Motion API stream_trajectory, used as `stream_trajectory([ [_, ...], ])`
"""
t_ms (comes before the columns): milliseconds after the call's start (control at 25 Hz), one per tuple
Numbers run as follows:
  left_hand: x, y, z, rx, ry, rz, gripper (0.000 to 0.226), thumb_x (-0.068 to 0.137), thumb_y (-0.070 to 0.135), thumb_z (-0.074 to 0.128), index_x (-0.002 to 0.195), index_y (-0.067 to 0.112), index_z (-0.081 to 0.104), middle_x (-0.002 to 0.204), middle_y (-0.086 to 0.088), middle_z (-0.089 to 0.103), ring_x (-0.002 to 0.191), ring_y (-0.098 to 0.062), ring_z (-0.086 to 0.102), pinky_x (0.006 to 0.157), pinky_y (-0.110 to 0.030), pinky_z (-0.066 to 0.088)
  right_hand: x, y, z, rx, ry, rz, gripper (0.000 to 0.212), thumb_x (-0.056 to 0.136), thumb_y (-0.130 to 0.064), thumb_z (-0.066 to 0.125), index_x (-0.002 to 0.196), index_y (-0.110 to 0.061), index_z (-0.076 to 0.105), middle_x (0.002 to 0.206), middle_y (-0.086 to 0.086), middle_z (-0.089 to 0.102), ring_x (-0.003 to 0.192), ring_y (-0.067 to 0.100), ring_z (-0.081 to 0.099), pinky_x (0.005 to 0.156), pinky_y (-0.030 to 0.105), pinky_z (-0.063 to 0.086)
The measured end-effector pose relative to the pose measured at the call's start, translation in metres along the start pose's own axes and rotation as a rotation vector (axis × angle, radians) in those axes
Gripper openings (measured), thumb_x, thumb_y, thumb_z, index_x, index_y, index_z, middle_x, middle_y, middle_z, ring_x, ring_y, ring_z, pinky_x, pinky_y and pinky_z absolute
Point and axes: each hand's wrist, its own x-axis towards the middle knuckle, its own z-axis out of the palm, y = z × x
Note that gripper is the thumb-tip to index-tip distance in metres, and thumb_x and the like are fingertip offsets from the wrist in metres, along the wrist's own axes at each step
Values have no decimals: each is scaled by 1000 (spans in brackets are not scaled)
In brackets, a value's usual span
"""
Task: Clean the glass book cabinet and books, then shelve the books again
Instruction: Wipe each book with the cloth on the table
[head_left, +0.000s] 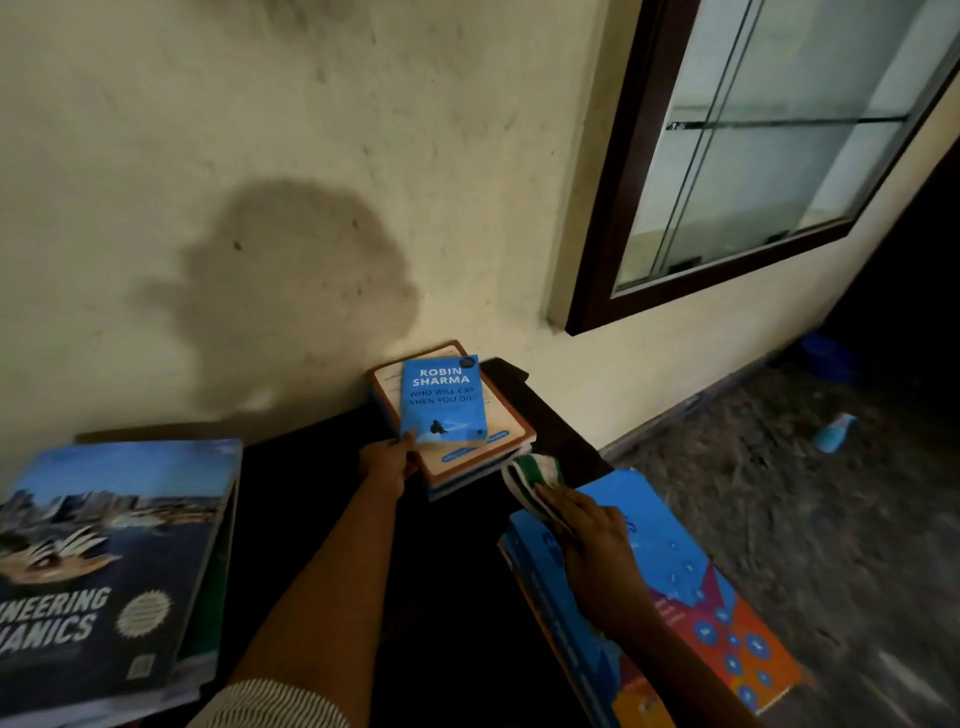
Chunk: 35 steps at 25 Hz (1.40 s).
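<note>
A small blue paperback (444, 397) lies on top of a short pile of books (483, 457) against the wall, on a dark table (322, 499). My left hand (387, 462) pinches the paperback's near left corner. My right hand (592, 540) presses a green-and-white cloth (530, 480) onto a large blue and orange book (680, 587) that tops a stack at the table's right edge. The glass book cabinet (753, 156) with a dark wooden frame hangs on the wall at upper right; the shelves I can see through its panes hold no books.
Another stack topped by a big engineering mechanics textbook (104, 561) sits at the table's left. A cream wall (260, 156) stands close behind. A speckled floor (779, 493) lies to the right, with a small blue bottle (834, 431) on it.
</note>
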Motion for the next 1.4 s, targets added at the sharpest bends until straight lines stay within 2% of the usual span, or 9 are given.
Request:
stream_trajectory([
  [280,-59,-1,-43,-101,-10,57,35,93,2,51,126,-12,47,128,-28,52,95,-31,53,84,-40,46,17,-29,6,139,-108,-18,52,92,-4,44,137,-28,41,141,1,42,115,23,38,90,20,24],
  [440,-126,-29,-100,-330,-47,68,32,97,4,43,126,-8,45,106,-22,60,74,-23,69,63,-32,59,18,-47,4,248,-119,-86,47,92,-6,40,136,-23,43,140,4,44,115,24,38,93,18,23],
  [560,-182,-76,-139,-398,-23,4,23,97,8,44,115,-3,52,103,-19,65,69,-18,71,64,-32,59,13,-61,10,298,-157,-134,48,92,1,47,136,-18,44,141,5,43,122,26,38,98,16,19],
  [720,-221,-142,-160,-410,119,-93,13,96,6,44,99,2,56,65,-7,71,53,-15,68,48,-28,57,5,-76,31,309,-241,-225,49,91,1,46,136,-20,44,141,7,44,123,26,39,95,12,15],
  [960,-233,-177,-165,-449,191,-86,22,97,11,44,115,0,52,93,-14,63,80,-23,60,53,-25,57,-20,-66,90,19,-583,-207,57,92,-6,40,144,-25,29,150,4,28,126,30,30,105,33,25],
  [1040,-234,-174,-165,-487,186,-89,18,99,12,42,108,2,54,92,-13,63,81,-24,60,53,-26,57,-37,-62,100,-131,-576,-299,56,90,-12,39,143,-28,33,150,4,30,124,33,35,101,36,32],
  [1160,-236,-174,-166,-539,177,-105,20,99,12,39,93,5,57,74,-10,70,65,-22,68,51,-27,57,-78,-64,104,-140,-591,-406,53,75,-26,36,121,-36,61,126,3,60,98,28,47,75,30,48],
  [1280,-239,-175,-166,-576,158,-79,23,99,11,37,90,6,57,63,-7,71,54,-15,68,50,-25,56,-126,-67,93,-40,-693,-498,55,71,-31,40,124,-38,51,125,0,60,92,21,40,74,28,32],
  [1400,-241,-176,-163,-570,146,-59,25,99,13,36,93,3,59,65,-7,71,54,-14,68,50,-23,55,-146,-52,80,15,-634,-596,58,69,-27,40,125,-39,45,124,-6,60,92,18,43,69,23,40],
])
